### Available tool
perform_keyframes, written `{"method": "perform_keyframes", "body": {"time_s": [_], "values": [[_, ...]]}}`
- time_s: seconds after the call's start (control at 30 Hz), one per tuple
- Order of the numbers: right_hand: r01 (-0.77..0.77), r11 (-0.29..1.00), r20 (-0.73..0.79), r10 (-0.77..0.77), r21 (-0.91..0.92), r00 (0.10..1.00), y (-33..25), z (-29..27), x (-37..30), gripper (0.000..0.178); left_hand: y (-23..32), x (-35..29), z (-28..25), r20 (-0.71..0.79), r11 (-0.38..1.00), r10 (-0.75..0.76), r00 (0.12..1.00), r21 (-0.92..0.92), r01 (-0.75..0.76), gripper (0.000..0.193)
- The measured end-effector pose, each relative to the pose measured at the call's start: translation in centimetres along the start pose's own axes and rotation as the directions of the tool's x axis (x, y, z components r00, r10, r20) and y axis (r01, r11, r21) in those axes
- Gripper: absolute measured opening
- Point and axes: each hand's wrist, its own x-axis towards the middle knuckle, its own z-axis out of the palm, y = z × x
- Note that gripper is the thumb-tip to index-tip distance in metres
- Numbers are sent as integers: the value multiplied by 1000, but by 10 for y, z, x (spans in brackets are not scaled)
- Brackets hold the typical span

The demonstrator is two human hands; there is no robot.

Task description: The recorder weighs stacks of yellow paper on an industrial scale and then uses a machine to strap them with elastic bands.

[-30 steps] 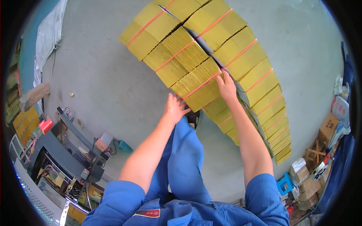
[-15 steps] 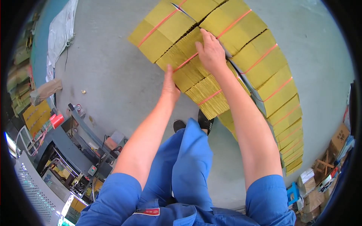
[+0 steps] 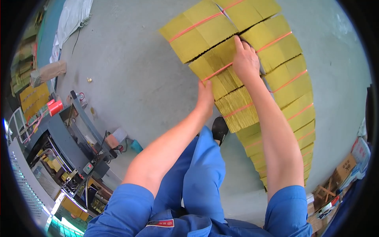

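Rows of yellow paper bundles, each tied with a red band, stand in a long tall stack in front of me and to my right. My left hand [image 3: 206, 96] holds the near left edge of one banded bundle [image 3: 216, 62], thumb at its rim by the red band and the other fingers mostly hidden. Across the same bundle's right end, my right hand [image 3: 246, 63] lies with its fingers bent over the edge. A dark gap parts this bundle from the far one [image 3: 201, 29]. On its near side sits another bundle [image 3: 237, 110] with ruffled sheet edges.
At left stands a grey machine [image 3: 65, 136] with a red cylinder-shaped part [image 3: 55, 107]. White sheeting [image 3: 73, 19] hangs at the upper left. Cardboard boxes [image 3: 344, 168] and scraps lie at the lower right. My dark shoe [image 3: 220, 129] is on the grey floor close to the stack.
The view has shifted, and the stack and both hands now appear farther right. Both hands stay on the same bundle. The gap beside the far bundle looks wider at its left end.
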Motion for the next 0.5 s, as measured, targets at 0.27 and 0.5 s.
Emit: {"method": "perform_keyframes", "body": {"time_s": [0.27, 0.5], "values": [[-17, 997, -10, 17, -74, 1000, 2, -1, 3, 66, -2, 14, -11, 78, 977, -13, 997, 215, -4, 49], [-19, 992, 137, 2, 123, 991, 9, -29, -21, 65, -1, 17, -32, 106, 929, -121, 987, 362, 75, 68]]}}
